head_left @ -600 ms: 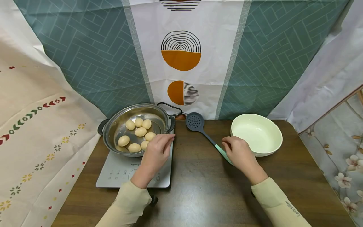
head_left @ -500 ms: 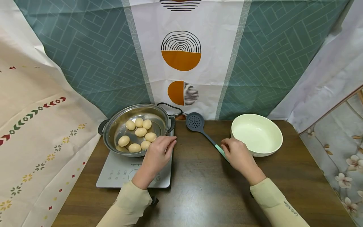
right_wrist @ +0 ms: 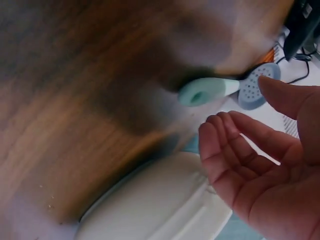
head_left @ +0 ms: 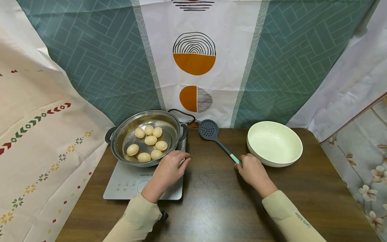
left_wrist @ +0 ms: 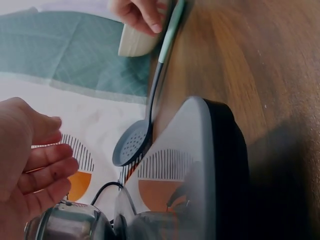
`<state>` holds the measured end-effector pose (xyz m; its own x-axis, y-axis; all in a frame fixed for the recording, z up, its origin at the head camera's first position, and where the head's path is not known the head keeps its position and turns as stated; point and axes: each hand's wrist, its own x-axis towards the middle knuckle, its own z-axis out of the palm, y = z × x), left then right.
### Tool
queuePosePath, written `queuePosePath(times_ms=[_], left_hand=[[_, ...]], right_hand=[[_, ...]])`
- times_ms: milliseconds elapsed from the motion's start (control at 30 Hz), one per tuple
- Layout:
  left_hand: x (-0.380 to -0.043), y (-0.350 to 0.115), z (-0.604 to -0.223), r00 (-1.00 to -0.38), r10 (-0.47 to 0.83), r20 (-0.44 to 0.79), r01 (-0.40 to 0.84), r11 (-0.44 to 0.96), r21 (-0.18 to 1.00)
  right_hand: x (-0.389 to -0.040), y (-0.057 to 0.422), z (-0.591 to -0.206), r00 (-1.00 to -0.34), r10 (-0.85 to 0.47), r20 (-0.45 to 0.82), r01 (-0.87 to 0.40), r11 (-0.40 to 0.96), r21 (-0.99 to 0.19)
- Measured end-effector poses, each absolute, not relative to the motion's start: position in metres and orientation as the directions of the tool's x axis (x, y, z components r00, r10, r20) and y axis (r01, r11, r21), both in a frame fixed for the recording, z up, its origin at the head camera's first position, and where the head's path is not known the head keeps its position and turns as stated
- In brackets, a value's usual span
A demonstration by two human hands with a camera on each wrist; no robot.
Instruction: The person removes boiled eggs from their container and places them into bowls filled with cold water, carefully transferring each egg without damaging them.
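Note:
A slotted skimmer (head_left: 208, 129) with a grey perforated head and mint-green handle lies on the wooden table in the head view. My right hand (head_left: 252, 171) hovers over the handle's end. In the right wrist view its thumb and fingers are apart, loosely bent, and that handle (right_wrist: 202, 91) lies beyond the fingertips. At the right edge of a metal pot (head_left: 171, 134), my left hand (head_left: 171, 168) is held in the air with fingers loosely bent and nothing in them. Several pale eggs (head_left: 150, 140) sit inside the pot.
Under the pot is a white induction cooker (head_left: 121, 185), with a black cord (head_left: 185, 113) running behind. A pale green bowl (head_left: 275, 143) stands right of my right hand. Patterned cloth (head_left: 193, 20) hangs along the table's back edge.
My right hand has moved down and slightly left along the skimmer's handle, away from the bowl. My left hand has lowered a little beside the pot.

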<state>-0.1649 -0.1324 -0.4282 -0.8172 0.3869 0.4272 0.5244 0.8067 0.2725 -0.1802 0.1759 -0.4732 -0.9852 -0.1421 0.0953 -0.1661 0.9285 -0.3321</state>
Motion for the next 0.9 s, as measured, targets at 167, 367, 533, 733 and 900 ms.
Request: queuePosePath(times_ms=[167, 367, 533, 733, 900], left_hand=[[-0.165, -0.135, -0.433, -0.839, 0.396, 0.373, 0.510, 0.811, 0.286], [-0.166, -0.140, -0.436, -0.841, 0.402, 0.361, 0.509, 0.814, 0.281], [-0.167, -0.143, -0.437, -0.846, 0.400, 0.354, 0.506, 0.811, 0.292], [-0.168, -0.145, -0.437, -0.853, 0.400, 0.335, 0.499, 0.812, 0.301], [-0.168, -0.146, -0.438, -0.844, 0.411, 0.344, 0.512, 0.810, 0.288]], right_hand=[[-0.182, 0.177, -0.480, -0.991, -0.126, 0.038, -0.131, 0.942, -0.310], [-0.184, 0.180, -0.486, -0.992, -0.123, 0.029, -0.126, 0.947, -0.295], [-0.185, 0.179, -0.488, -0.993, -0.114, 0.008, -0.111, 0.943, -0.314], [-0.186, 0.175, -0.485, -0.991, -0.100, -0.086, -0.057, 0.912, -0.406], [-0.188, 0.169, -0.472, -0.987, -0.075, -0.145, 0.007, 0.868, -0.496]])
